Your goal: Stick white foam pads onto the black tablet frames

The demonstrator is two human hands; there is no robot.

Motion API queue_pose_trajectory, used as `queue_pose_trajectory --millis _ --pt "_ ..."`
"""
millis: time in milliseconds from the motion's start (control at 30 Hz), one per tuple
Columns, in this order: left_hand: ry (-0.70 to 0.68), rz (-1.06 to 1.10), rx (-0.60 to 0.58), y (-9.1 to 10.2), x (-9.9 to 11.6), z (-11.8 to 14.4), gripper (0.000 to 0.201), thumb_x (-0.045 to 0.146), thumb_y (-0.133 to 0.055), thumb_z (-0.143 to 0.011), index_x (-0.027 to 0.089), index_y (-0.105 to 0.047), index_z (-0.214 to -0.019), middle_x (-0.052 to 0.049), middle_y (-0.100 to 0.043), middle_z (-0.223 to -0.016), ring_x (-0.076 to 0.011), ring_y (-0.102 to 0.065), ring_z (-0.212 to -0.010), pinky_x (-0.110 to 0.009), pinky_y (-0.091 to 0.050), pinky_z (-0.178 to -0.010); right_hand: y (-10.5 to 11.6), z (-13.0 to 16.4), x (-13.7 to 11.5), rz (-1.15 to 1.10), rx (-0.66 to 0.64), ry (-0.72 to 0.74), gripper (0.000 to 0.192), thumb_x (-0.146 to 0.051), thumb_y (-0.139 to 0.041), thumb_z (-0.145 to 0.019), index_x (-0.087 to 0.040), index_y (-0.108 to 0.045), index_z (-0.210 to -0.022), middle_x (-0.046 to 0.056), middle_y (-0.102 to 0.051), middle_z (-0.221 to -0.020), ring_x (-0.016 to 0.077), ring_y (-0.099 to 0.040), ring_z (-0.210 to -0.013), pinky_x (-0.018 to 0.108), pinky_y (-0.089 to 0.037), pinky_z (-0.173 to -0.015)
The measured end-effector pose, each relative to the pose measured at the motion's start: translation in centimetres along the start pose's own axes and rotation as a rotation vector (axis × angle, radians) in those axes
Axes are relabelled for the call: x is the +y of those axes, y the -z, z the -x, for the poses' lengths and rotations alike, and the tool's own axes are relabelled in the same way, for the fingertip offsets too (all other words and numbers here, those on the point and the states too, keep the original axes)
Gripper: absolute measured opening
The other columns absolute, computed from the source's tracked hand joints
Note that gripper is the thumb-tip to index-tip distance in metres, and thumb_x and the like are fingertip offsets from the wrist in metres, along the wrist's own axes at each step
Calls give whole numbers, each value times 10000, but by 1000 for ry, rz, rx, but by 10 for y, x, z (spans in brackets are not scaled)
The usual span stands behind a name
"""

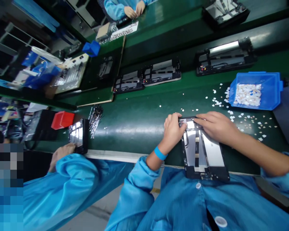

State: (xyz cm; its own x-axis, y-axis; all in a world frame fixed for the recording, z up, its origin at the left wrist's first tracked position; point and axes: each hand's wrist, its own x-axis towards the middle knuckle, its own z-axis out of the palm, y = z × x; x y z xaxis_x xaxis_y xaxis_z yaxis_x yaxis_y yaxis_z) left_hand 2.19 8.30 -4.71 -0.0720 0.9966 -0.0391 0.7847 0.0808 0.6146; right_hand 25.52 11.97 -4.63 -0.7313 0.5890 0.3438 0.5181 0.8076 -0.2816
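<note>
While both hands press on the far end of the opened tablet chassis [203, 149], left hand [173, 131] curled at its corner and right hand [215, 126] with fingers together flat, its near end overhangs the green bench [135, 118]; it could tip down.

Green workbench [135, 118], dark conveyor belt [267, 35], cluttered shelving [4, 48], grey floor [93, 215]
</note>
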Motion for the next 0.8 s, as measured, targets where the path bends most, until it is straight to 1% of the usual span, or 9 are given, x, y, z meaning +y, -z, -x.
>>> queue_pose_trajectory --millis 100,200,333,400,467,567,667,733,800 --pt "22 21 28 1 -1 14 386 263 -690 -909 209 -540 -1261 -107 -604 -1218 -267 -571 -1179 -434 -463 -1067 16 38 -10 -29 63 -329 393 -248 -514 -1022 -196 -664 -1381 149 -704 -1321 315 -656 -1158 480 -519 -974" --pt "29 76 23 9 -3 36 523 308 -666 -940 189 -482 -1415 -142 -573 -1307 -268 -587 -1203 -432 -488 -1074 20 80 -20 -136 12 -657 511 -410 -566 -1005 -180 -595 -1460 168 -736 -1181 299 -727 -904 446 -592 -767" --pt "-23 160 -177 24 -10 81 535 339 -641 -955 222 -506 -1460 -119 -643 -1203 -261 -642 -1107 -420 -559 -992 4 93 -45 -509 -84 -684 481 -431 -563 -1002 -249 -594 -1446 117 -756 -1140 262 -749 -852 397 -622 -703" --pt "-27 216 -142 37 -21 93 590 324 -646 -933 239 -489 -1496 -131 -652 -1289 -288 -612 -1235 -446 -536 -1058 -5 65 -67 -622 -100 -620 475 -343 -550 -1001 -269 -565 -1470 109 -743 -1186 244 -750 -887 391 -623 -741" --pt "92 344 -6 58 -43 92 658 327 -616 -927 228 -427 -1549 -143 -641 -1369 -295 -607 -1290 -441 -531 -1069 -12 16 -88 -681 -163 -539 517 -233 -543 -976 -238 -541 -1494 113 -733 -1201 193 -741 -830 334 -607 -737" --pt "398 561 45 115 -98 76 787 380 -630 -890 231 -332 -1603 -93 -730 -1170 -249 -721 -999 -370 -600 -853 -5 -76 -88 -509 -337 -373 499 -205 -666 -927 -212 -618 -1423 80 -753 -1147 135 -711 -780 241 -566 -716" --pt "608 522 151 195 -168 61 896 361 -700 -803 263 -323 -1610 -13 -735 -939 -195 -679 -703 -303 -561 -648 32 -152 -33 -362 -241 -423 372 -262 -702 -952 -170 -693 -1313 72 -755 -1128 173 -712 -975 273 -549 -883" --pt "707 405 219 248 -206 56 866 346 -703 -783 241 -373 -1577 -7 -724 -895 -228 -698 -762 -338 -578 -685 68 -180 23 -243 -117 -535 317 -320 -575 -1055 -123 -689 -1276 98 -706 -1231 212 -683 -1112 372 -532 -984" --pt "727 130 290 289 -227 54 784 320 -711 -760 185 -473 -1495 -43 -724 -912 -305 -717 -928 -414 -595 -778 99 -191 77 -123 41 -657 417 -361 -404 -1127 -73 -672 -1266 123 -655 -1291 252 -656 -1179 438 -528 -997"
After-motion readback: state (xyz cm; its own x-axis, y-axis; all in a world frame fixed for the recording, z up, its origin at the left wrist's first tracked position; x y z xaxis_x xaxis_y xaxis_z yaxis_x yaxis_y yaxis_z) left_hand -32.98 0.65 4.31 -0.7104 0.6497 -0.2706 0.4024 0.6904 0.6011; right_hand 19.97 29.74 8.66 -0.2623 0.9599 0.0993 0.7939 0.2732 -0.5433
